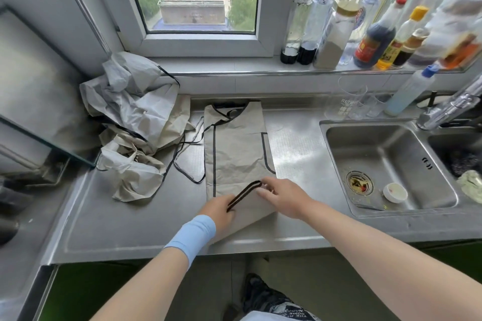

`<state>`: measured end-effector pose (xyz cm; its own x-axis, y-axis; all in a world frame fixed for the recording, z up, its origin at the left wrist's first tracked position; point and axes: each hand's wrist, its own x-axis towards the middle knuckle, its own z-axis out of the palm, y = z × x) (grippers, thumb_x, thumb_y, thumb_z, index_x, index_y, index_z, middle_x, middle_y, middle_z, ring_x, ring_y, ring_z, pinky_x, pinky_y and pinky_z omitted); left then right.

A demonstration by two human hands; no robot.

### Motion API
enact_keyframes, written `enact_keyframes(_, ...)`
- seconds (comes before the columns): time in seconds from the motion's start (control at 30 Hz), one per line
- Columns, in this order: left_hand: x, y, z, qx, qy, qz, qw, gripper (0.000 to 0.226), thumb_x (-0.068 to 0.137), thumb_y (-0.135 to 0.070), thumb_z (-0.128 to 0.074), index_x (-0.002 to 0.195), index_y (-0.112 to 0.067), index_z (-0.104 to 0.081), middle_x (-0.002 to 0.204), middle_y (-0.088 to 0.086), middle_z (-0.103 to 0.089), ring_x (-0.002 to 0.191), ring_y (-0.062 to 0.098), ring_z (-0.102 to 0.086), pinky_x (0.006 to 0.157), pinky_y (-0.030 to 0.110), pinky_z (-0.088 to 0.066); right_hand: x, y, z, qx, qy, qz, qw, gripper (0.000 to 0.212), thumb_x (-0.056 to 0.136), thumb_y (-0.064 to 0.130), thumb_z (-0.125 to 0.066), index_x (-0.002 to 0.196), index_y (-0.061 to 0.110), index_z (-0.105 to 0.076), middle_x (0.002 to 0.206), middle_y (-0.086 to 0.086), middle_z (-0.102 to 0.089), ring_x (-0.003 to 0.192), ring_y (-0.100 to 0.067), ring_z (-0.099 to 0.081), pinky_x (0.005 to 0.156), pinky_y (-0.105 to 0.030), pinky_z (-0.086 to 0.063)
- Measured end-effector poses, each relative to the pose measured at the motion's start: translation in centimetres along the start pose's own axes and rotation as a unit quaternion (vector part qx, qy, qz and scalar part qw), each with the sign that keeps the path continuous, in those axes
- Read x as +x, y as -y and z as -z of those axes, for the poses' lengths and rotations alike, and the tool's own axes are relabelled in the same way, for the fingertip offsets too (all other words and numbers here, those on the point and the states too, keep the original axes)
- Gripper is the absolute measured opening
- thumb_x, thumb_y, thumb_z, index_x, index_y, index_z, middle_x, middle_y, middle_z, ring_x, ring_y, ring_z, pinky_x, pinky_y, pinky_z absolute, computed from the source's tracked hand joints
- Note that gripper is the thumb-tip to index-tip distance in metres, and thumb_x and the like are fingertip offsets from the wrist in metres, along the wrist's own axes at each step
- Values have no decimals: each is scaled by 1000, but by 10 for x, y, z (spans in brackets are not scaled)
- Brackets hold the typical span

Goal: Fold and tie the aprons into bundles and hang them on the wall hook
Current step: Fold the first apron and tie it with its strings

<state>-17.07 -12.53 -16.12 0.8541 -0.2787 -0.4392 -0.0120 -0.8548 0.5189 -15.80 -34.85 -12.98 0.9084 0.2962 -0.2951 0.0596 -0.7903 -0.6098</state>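
On the stainless steel counter, left hand and right hand each pinch the doubled thin black strap over the folded beige cloth apron. Looks light and floppy, so I'd grab the folded edges.

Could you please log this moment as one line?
left hand: holds strap | right hand: pinches strap | apron: folded on counter

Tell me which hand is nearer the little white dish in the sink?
Right. The right hand is left of the little white round dish; the left hand is farther left.
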Motion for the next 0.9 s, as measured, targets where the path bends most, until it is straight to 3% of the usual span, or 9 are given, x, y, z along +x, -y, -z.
enact_keyframes(0.1, 10, -1, 20, -16, -10, 15, 1000, 6, 93, -28, -54, 92, -22, -55, 84, -2, -57, 84, 23, -56, 68, 28, -36, 7, 0, 4, 59, 44, -6, 997, 31, 80, 53, -69, 105, 38, -58, 83, 18, -62, 73, 2, -56, 68, -22, -44)
enact_keyframes(0.2, 21, -8, 42, -2, 0, 0, 1000, 21, 96, -40, -51, 85, -22, -55, 94, 6, -64, 93, 27, -60, 70, 30, -38, 27, -1, 5, 107, -12, -43, 993, 19, 85, 46, -67, 83, 27, -66, 72, 18, -62, 68, -2, -57, 67, -26, -46)
enact_keyframes(0.3, 28, -12, 66, 6, 54, -22, 998, 26, 83, -48, -66, 101, -30, -65, 96, -5, -66, 90, 16, -61, 81, 28, -47, 47, 6, 16, 176, -35, -94, 979, 45, 94, 35, -63, 58, 22, -39, 54, 12, -33, 51, -9, -32, 53, -29, -25)
enact_keyframes(0.37, 33, -13, 82, 53, 123, -14, 991, 28, 71, -43, -76, 94, -29, -65, 93, -6, -67, 89, 18, -64, 82, 29, -53, 53, 9, 29, 226, 20, -144, 963, 38, 94, 37, -63, 62, 23, -48, 58, 8, -47, 53, -9, -44, 55, -25, -35)
enact_keyframes(0.47, 42, -17, 103, 109, 247, 32, 962, 37, 67, -50, -76, 95, -28, -69, 96, -5, -70, 94, 20, -68, 89, 34, -54, 59, 7, 45, 272, 203, -217, 915, 22, 94, 34, -65, 85, 15, -68, 79, -1, -70, 71, -18, -66, 65, -30, -52)
enact_keyframes(0.6, 60, -26, 122, 144, 277, 60, 948, 47, 71, -60, -70, 103, -25, -67, 108, -2, -68, 96, 22, -63, 94, 36, -50, 71, 4, 64, 244, 308, -213, 895, 18, 96, 28, -63, 92, 12, -69, 78, -4, -72, 68, -21, -69, 58, -33, -57)
enact_keyframes(0.7, 82, -33, 133, 133, 194, 58, 970, 29, 81, -51, -63, 90, -24, -66, 91, -3, -62, 84, 21, -57, 68, 23, -47, 95, -6, 71, 237, 171, -161, 943, 18, 88, 27, -69, 95, 12, -74, 88, -3, -74, 79, -20, -71, 62, -31, -55)
enact_keyframes(0.77, 102, -36, 136, 103, 86, 44, 990, 24, 87, -42, -58, 76, -21, -61, 78, 0, -57, 77, 23, -53, 59, 22, -40, 115, -13, 77, 217, 63, -135, 965, 27, 78, 33, -69, 87, 7, -72, 76, 2, -65, 69, -15, -61, 64, -29, -46)
enact_keyframes(0.9, 141, -37, 130, 150, -119, 42, 981, 23, 92, -44, -53, 103, -32, -69, 103, -6, -68, 100, 22, -60, 84, 30, -44, 155, -26, 86, 106, -50, -119, 986, 25, 80, 30, -63, 72, 6, -60, 62, -2, -54, 58, -15, -45, 57, -30, -36)
